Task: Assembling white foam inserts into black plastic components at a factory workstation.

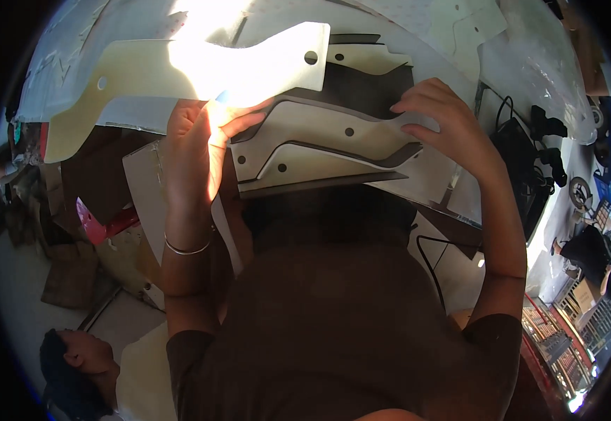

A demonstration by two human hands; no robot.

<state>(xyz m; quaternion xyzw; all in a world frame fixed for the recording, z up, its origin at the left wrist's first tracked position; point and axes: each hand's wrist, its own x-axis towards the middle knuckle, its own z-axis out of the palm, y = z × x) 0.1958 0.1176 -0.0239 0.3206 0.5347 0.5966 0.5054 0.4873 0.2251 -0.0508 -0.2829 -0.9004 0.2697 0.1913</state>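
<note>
My left hand (203, 137) is closed on the lower edge of a long, flat, cream-coloured panel (140, 67) with a curved outline and round holes near its ends. Bright sunlight washes out the middle of this panel and part of the fingers. Several similar shaped panels (312, 126), pale on one face with dark edges, overlap in a pile in front of my body. At the right end of the pile is my right hand (442, 119), its thumb and fingers apart and nothing between them. Whether its fingertips touch the pile, I cannot tell.
More pale cut sheet (470, 28) lies on the white table at the far right, near clear plastic wrapping (547, 84). A black bag (512, 158) sits at the table's right edge. Cardboard (70, 274) is at the left, and another person (88, 372) is at the lower left.
</note>
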